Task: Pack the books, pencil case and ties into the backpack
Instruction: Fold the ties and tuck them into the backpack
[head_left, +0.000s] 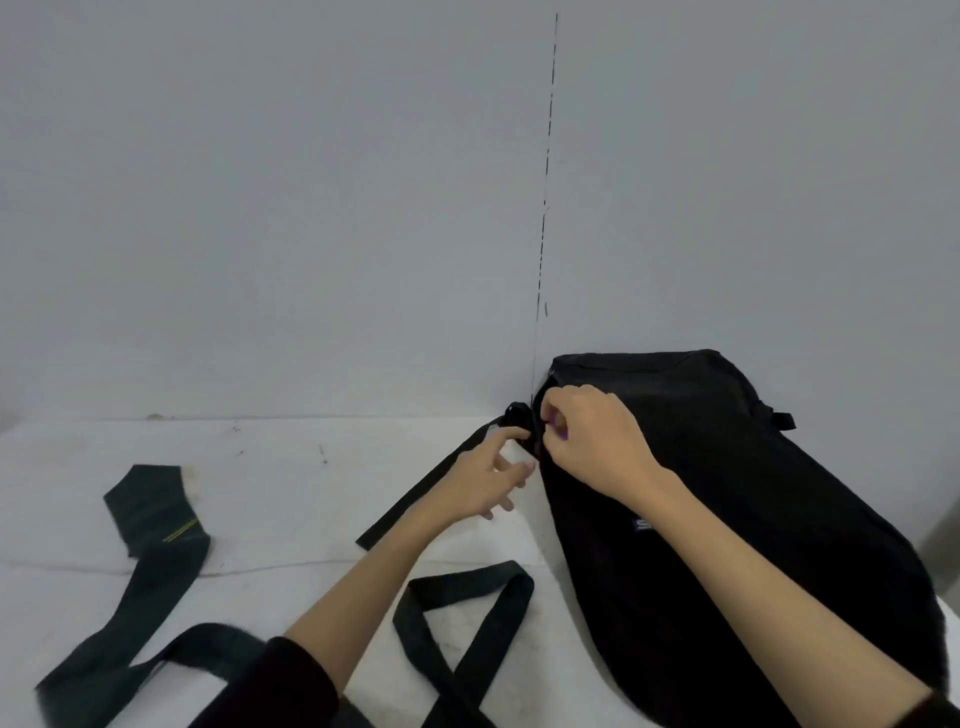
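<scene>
Nearest, at the bottom edge, a dark sleeve (270, 686) covers the left forearm, and beside it lie two dark green ties on the white table (291, 499). One tie (140, 551) stretches from the lower left corner up toward the middle left, its broad end folded over and showing a thin yellow stripe. The other tie (467, 603) lies between the two forearms, bent into a loop whose ends cross near the bottom edge.

Right of the ties the black backpack (727, 519) lies on the table, its length running from the lower right corner up to the wall, with a small white label partly hidden behind the right forearm. A black strap (415, 499) from the backpack trails across the table toward the left, passing under the left hand.

Farther up, the left hand (483, 483) reaches to the backpack's left edge with its fingers spread and relaxed, the forefinger touching the dark fabric near the strap's upper end; it grips nothing. The right hand (592, 436) rests on top of the backpack, fingers curled and pinched together on something small at the same edge, possibly a zip pull, though it is too small to tell.

Behind everything stands a plain grey wall (311, 208) with a thin vertical seam. No books or pencil case can be seen.
</scene>
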